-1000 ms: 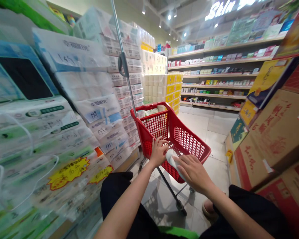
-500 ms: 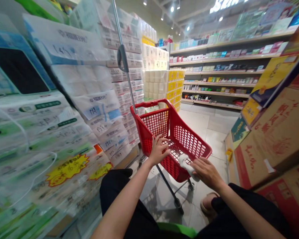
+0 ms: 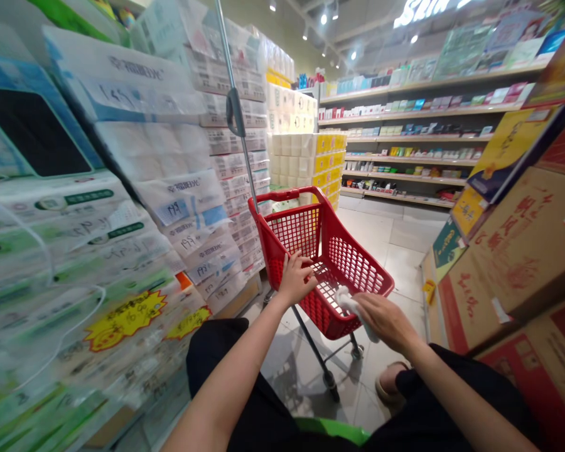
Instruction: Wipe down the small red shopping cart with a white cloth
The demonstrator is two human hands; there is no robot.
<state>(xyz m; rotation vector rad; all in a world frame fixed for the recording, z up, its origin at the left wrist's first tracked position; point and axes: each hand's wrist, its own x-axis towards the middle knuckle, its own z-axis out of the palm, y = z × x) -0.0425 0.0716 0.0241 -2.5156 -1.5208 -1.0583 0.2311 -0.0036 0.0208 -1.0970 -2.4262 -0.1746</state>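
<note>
A small red shopping cart stands in the aisle in front of me, its basket showing nothing inside. My left hand grips the near left rim of the basket, fingers curled over the edge. My right hand presses a white cloth against the near right rim, fingers closed on it. A metal pole with a grey clip rises from the cart's left back corner. I am low down, in black clothes, with one foot in a slipper on the floor.
Wrapped packs of toilet paper are stacked high on the left, with yellow price stickers. Brown cardboard boxes line the right side. Shelves of goods run across the far end. A grey tiled floor lies ahead.
My right hand and the white cloth have slid along the near rim to its right side. The left hand keeps its hold on the rim. The cart has shifted slightly.
</note>
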